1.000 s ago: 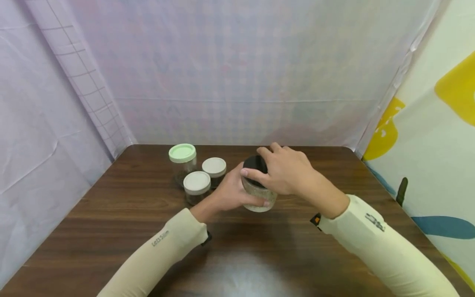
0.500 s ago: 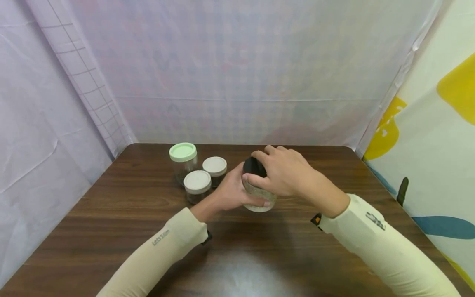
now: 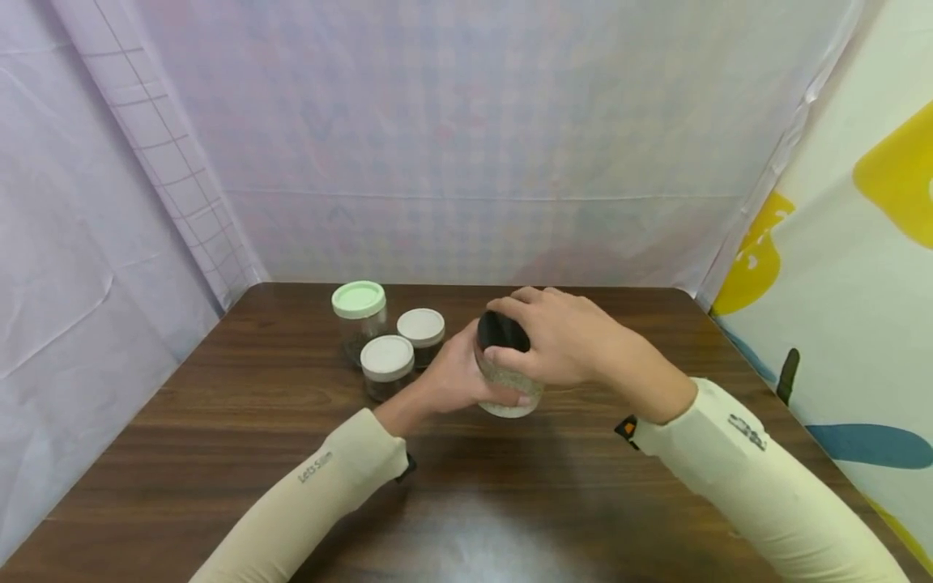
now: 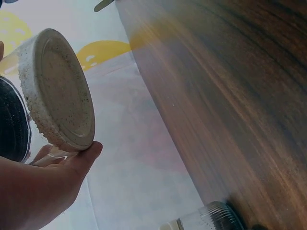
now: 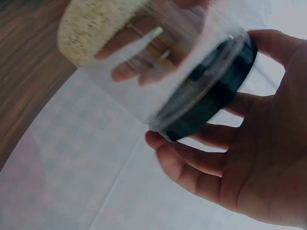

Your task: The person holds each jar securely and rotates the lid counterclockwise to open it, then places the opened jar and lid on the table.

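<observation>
A clear jar [image 5: 125,91] with a black lid [image 3: 501,330] is held tilted above the table. Pale, grain-like bits [image 5: 98,28] lie inside toward its base, and the left wrist view shows the jar's bottom [image 4: 64,91] off the wood. My left hand [image 3: 463,374] grips the jar's body from the left, thumb across the near side. From above and the right, my right hand [image 3: 564,336] grips the lid's rim with curled fingers. The lid sits on the jar's mouth; how tightly, I cannot tell.
Left of the hands stand a taller jar with a green lid [image 3: 359,300] and two short jars with white lids, a nearer one [image 3: 387,358] and a farther one [image 3: 421,326]. They rest on a dark wooden table [image 3: 255,421]. Cloth curtains [image 3: 466,162] hang behind it.
My right hand has turned on the lid, its fingers shifting toward the far side and its wrist moving slightly right and nearer. The left hand keeps its grip and the jar stays in place.
</observation>
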Demonstrator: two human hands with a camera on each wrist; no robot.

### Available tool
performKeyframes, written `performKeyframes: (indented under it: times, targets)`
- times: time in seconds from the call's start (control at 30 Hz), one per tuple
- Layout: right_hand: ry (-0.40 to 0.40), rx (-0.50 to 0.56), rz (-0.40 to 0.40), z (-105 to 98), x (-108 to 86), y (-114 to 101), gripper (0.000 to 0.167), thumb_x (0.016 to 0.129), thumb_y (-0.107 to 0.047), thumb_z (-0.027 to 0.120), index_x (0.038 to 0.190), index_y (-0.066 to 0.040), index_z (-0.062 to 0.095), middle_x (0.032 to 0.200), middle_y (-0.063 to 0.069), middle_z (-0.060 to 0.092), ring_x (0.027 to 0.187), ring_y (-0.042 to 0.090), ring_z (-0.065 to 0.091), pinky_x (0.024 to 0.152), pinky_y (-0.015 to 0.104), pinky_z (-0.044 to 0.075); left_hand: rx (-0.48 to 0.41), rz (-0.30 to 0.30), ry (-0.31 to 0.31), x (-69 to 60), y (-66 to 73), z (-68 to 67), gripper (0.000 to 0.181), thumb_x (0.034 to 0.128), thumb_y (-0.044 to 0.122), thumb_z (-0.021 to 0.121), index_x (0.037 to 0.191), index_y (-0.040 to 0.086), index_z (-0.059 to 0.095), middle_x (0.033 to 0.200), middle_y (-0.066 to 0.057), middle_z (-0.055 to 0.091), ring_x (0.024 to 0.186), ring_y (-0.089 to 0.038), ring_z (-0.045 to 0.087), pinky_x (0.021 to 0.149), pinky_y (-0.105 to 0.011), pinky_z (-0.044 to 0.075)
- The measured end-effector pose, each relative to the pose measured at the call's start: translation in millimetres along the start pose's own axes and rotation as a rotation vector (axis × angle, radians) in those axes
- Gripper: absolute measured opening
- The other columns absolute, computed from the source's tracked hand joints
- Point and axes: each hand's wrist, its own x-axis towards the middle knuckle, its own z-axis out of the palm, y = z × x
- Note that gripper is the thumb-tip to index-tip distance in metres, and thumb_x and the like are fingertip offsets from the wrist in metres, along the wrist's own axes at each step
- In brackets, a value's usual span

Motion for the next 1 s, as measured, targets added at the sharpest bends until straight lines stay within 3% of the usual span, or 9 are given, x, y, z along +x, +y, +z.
performKeyframes:
  times: [0.23,0.43,0.7,1.0]
  targets:
    - [0.032,-0.047,0.115,-5.5,0.6,0.1,0.089,0.091,-0.084,0.031,0.154,-0.021,0.043,0.150,0.010,0.049,0.122,0.036,0.061,0.089,0.057,0.055,-0.039,-0.057,0.013,-1.8,-1.4,2.0,0.095,0.0665,0.034,0.096,0.145,0.031,0.043,0.130,0.010,0.060,0.114,-0.012,0.062,0.097,-0.041,0.052]
    - [-0.067,-0.066,0.208,-1.7,1.3,-4.5,0.096,0.087,-0.089,0.027,0.153,-0.021,0.044,0.144,0.013,0.051,0.111,0.040,0.064,0.086,0.055,0.054,-0.007,-0.035,0.011,-0.4,-1.1,2.5,0.095,0.0671,0.032,0.096,0.145,0.032,0.043,0.134,0.012,0.059,0.118,-0.010,0.060,0.102,-0.041,0.050]
    - [-0.085,-0.090,0.199,4.0,5.0,-9.2,0.095,0.090,-0.086,0.028,0.151,-0.015,0.046,0.141,0.016,0.054,0.113,0.038,0.063,0.087,0.054,0.055,-0.007,-0.030,0.002,-1.0,3.3,1.3,0.097,0.0689,0.027,0.096,0.149,0.030,0.041,0.137,0.009,0.059,0.122,-0.012,0.060,0.106,-0.041,0.048]
    - [-0.063,-0.082,0.153,4.0,3.7,-4.6,0.091,0.092,-0.083,0.031,0.154,-0.017,0.042,0.144,0.016,0.053,0.119,0.034,0.062,0.089,0.053,0.055,0.032,-0.007,0.007,2.2,-0.4,-0.3,0.098,0.0691,0.032,0.095,0.150,0.030,0.040,0.138,0.008,0.058,0.122,-0.012,0.060,0.104,-0.041,0.049]
